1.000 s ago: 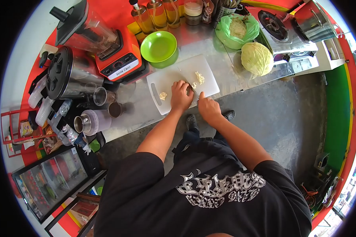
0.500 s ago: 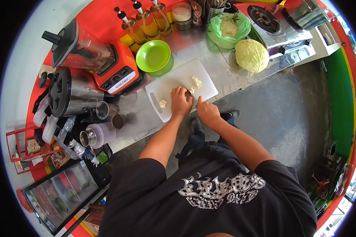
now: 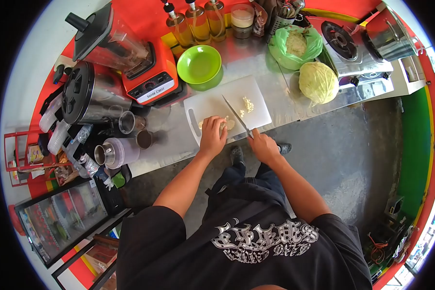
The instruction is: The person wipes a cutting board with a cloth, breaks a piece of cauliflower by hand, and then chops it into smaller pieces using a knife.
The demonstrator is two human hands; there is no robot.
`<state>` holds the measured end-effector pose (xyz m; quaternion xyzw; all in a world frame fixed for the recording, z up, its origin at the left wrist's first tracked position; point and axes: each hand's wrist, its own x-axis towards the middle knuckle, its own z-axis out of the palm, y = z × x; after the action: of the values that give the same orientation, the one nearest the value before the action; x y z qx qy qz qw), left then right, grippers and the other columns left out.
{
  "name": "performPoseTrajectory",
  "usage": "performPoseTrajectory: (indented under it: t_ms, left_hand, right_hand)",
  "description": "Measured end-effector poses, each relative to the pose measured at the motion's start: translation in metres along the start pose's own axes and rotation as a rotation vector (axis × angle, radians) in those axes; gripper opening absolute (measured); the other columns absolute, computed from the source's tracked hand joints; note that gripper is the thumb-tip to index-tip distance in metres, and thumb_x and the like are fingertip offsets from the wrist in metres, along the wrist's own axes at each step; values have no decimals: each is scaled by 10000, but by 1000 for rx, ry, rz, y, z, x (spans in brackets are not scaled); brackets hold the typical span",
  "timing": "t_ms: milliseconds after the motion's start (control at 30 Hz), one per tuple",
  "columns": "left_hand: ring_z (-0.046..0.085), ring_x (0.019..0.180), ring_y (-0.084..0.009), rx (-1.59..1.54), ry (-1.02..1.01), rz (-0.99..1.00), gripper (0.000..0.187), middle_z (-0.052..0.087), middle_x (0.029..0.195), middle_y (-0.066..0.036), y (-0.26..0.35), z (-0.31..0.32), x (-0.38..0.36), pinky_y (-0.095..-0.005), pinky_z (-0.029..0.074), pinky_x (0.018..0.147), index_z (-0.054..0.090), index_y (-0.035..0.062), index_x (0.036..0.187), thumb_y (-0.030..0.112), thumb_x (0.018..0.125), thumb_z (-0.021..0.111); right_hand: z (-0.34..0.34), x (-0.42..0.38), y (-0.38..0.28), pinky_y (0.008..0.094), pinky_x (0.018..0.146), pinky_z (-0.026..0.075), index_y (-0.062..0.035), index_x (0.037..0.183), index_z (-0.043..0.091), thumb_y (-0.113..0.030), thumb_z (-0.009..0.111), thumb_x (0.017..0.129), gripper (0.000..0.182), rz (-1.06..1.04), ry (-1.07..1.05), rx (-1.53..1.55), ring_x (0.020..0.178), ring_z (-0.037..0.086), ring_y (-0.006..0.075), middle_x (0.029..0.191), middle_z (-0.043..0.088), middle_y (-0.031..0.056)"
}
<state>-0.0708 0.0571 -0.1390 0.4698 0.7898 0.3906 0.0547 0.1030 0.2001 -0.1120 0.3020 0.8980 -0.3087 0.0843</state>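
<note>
My right hand [image 3: 265,148] is closed round the handle of a kitchen knife [image 3: 234,113]. Its blade points away from me across the white cutting board [image 3: 215,99]. On the left part of the board, my left hand [image 3: 212,137] has its fingers bent over a pale piece of food [image 3: 229,124] that looks like garlic or ginger. Those fingers hide part of it. Another pale bit [image 3: 201,124] lies beside the hand, partly covered. Small chopped pieces [image 3: 248,104] lie right of the blade.
A green bowl [image 3: 199,65] stands behind the board, beside a red blender [image 3: 151,79]. A cabbage [image 3: 319,82] and a green plastic bag [image 3: 295,46] are on the right, near a gas stove [image 3: 343,43]. Bottles [image 3: 196,21] line the back. Cups and jars crowd the left.
The knife has come away from my left hand to the right, and its blade now shows. My left hand has shifted left on the board, over the pale pieces. The view has moved slightly.
</note>
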Motion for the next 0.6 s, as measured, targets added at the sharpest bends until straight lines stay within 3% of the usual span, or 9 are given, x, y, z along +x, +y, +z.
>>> performPoseTrajectory:
  t_ms: [133,200,333,433,533,600]
  left_hand:
    - [542,1125,-359,62,-33,-10,199,602,1202,-127,-6,3,0,-456,452,981,635,45,1106,47,908,659]
    - [546,1137,-349,-27,-63,-42,226,614,1166,-113,-8,8,6,-452,453,988,646,40,1101,7,878,643]
    - [552,1150,-336,-64,-73,33,231,631,1137,-97,-13,22,29,-438,458,989,657,37,1081,-19,858,635]
    - [561,1121,-321,6,-26,96,231,636,1100,-86,-6,24,40,-436,453,965,664,48,1071,-5,848,633]
    - [558,1078,-314,67,-45,21,188,627,1094,-83,4,21,31,-435,442,937,666,60,1067,50,880,642]
    - [551,1043,-310,80,-50,82,152,614,1098,-72,0,25,24,-442,430,919,667,71,1062,110,916,649]
  right_hand:
    - [-4,1,8,617,756,512,-10,1142,488,-316,546,1044,326,38,0,16,844,667,519,872,702,291]
    - [-11,4,10,615,745,514,-7,1124,486,-308,554,1043,319,100,31,-17,832,665,521,874,705,283]
    - [-21,8,7,596,725,539,-16,1067,477,-308,562,1035,306,22,55,-36,822,686,502,857,706,275]
    - [-23,11,-7,594,698,542,-17,1054,477,-298,568,1034,296,-32,68,-56,796,685,504,832,701,278]
    - [-21,11,-18,582,671,550,-20,1048,481,-297,568,1033,291,-36,54,-62,762,690,492,805,697,276]
    - [-18,11,-23,558,652,565,-18,1047,489,-295,571,1033,289,-49,37,-110,740,704,466,789,702,263]
